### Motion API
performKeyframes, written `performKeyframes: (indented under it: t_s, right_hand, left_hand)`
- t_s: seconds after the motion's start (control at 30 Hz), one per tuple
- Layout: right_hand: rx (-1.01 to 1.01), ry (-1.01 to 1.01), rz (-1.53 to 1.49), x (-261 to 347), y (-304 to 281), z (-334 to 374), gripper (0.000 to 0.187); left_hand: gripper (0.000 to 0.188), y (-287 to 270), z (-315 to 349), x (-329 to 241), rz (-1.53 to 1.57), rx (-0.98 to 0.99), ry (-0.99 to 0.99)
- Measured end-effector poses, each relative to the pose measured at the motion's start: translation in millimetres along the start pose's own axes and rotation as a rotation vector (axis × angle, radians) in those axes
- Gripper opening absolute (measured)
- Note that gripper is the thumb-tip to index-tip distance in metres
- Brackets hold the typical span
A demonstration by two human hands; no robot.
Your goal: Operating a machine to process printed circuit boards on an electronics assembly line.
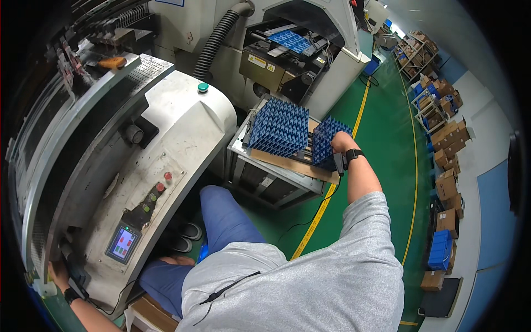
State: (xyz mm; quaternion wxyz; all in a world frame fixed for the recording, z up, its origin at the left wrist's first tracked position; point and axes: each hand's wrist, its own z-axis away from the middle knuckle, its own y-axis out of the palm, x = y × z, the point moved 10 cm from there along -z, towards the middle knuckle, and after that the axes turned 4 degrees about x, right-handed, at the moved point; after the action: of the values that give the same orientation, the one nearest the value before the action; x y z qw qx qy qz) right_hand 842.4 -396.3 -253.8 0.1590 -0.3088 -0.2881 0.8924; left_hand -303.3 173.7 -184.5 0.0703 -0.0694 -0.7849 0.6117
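Note:
My right hand [342, 141] reaches out at far right, its fingers curled at the upper edge of a smaller blue stack [323, 145]. The fingertips are hidden, so what they hold does not show. Beside that stack stands a larger block of blue, grid-patterned panels [279, 127], which look like circuit boards. Both rest on a metal-framed cart [243, 160] with a brown board [287, 163] on it. At the lower left, my left hand [58, 274] is by the lower end of the machine's curved metal rail [33, 221]; its fingers are mostly out of sight. Each wrist wears a dark band.
A white machine [182, 110] with coloured buttons [161, 187] and a small lit screen [123, 242] fills the left. Behind the cart, another machine holds a blue panel [291, 41]. A dark cable [310, 216] hangs near the cart. Cardboard boxes [446, 182] line the right wall.

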Motion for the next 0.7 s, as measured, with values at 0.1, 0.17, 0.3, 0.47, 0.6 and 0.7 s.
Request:
performKeyframes:
  t_s: [0.1, 0.17, 0.3, 0.47, 0.6, 0.7]
  right_hand:
    - [-0.089, -0.051, 0.150, 6, -3, 3, 0.029]
    - [-0.156, -0.037, 0.094, 3, -5, 7, 0.028]
    - [-0.188, 0.037, 0.041, -4, -2, 11, 0.025]
    - [-0.278, 0.045, -0.009, -2, -8, 19, 0.022]
    - [-0.236, 0.005, 0.095, 5, -7, 21, 0.020]
    - [-0.227, 0.027, 0.055, 1, -4, 17, 0.021]
  left_hand:
    - [0.045, -7, 1, -6, -0.011, 0.016, -0.042]
    - [0.047, -9, 2, -8, -0.016, 0.020, -0.061]
    - [0.051, -10, 3, -8, -0.025, 0.034, -0.092]
    - [0.057, -12, 0, -9, -0.032, 0.050, -0.115]
    - [0.061, -14, 2, -13, -0.033, 0.065, -0.131]
    - [0.064, -16, 0, -16, -0.025, 0.084, -0.143]
